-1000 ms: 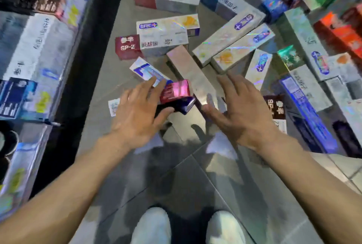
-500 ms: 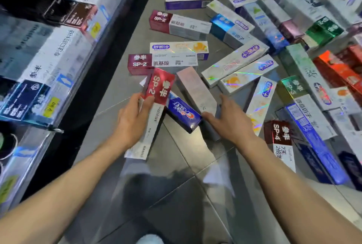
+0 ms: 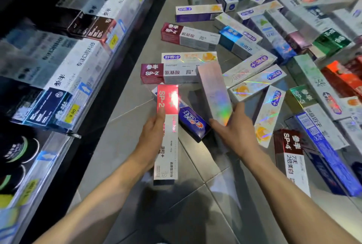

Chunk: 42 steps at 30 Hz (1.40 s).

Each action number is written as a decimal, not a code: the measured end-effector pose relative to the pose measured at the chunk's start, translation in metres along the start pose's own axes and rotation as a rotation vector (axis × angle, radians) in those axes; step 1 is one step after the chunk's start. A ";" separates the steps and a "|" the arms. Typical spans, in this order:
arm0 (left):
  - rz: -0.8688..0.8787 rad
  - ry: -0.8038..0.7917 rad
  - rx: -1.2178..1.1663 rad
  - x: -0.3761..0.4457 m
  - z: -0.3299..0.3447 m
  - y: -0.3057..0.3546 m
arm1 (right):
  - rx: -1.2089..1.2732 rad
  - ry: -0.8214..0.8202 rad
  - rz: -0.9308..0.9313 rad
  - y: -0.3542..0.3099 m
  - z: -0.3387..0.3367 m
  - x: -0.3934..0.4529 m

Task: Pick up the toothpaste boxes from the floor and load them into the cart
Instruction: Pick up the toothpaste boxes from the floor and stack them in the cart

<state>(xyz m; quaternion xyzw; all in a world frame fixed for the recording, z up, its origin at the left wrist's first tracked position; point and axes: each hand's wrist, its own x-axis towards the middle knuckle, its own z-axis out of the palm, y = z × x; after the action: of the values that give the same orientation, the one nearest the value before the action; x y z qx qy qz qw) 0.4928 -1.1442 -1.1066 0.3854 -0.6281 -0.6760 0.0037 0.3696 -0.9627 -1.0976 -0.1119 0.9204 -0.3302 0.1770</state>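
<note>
My left hand grips a long red-and-white SP-2 toothpaste box, lifted off the grey floor and pointing away from me. My right hand holds the near end of a pale holographic box, tilted up from the floor. Between the two hands a dark blue Crest box lies on the tiles. Several more toothpaste boxes are scattered ahead and to the right, among them a maroon SP-2 box and a maroon SP-4 box. No cart is in view.
A store shelf with boxed goods and price tags runs along the left, its clear front rail close to my left arm. Grey floor tiles lie below my hands. The box pile fills the upper right.
My left hand has raised the SP-2 box further and turned it upright. My right hand, flat beside the pale holographic box before, now holds it and tips it up.
</note>
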 end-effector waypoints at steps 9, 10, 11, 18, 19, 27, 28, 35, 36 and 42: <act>-0.041 -0.166 -0.259 -0.085 0.023 0.152 | 0.867 -0.098 0.067 -0.096 -0.106 -0.069; -0.050 -0.206 -0.251 -0.104 0.022 0.178 | 0.959 -0.104 0.075 -0.115 -0.128 -0.081; -0.050 -0.233 -0.225 -0.125 0.021 0.206 | 1.030 -0.113 0.080 -0.134 -0.152 -0.094; -0.023 -0.308 -0.150 -0.270 0.006 0.420 | 1.129 -0.056 0.116 -0.270 -0.347 -0.180; -0.024 -0.318 -0.153 -0.291 0.006 0.452 | 1.118 -0.030 0.133 -0.293 -0.378 -0.197; 0.015 -0.450 -0.087 -0.460 0.026 0.656 | 1.061 0.370 0.237 -0.435 -0.579 -0.340; 0.010 -0.492 -0.078 -0.480 0.032 0.671 | 1.087 0.398 0.261 -0.441 -0.597 -0.361; -0.039 -0.890 0.093 -0.610 0.112 0.705 | 1.267 0.714 0.419 -0.434 -0.674 -0.522; -0.051 -0.966 0.126 -0.628 0.127 0.701 | 1.280 0.780 0.442 -0.427 -0.679 -0.545; 0.028 -1.280 0.355 -0.748 0.211 0.642 | 1.291 1.197 0.602 -0.374 -0.681 -0.688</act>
<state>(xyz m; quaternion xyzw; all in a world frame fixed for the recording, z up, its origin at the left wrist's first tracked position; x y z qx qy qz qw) 0.6001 -0.7355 -0.1920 -0.1057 -0.6131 -0.6578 -0.4246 0.7584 -0.6369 -0.1919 0.4405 0.4868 -0.7212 -0.2209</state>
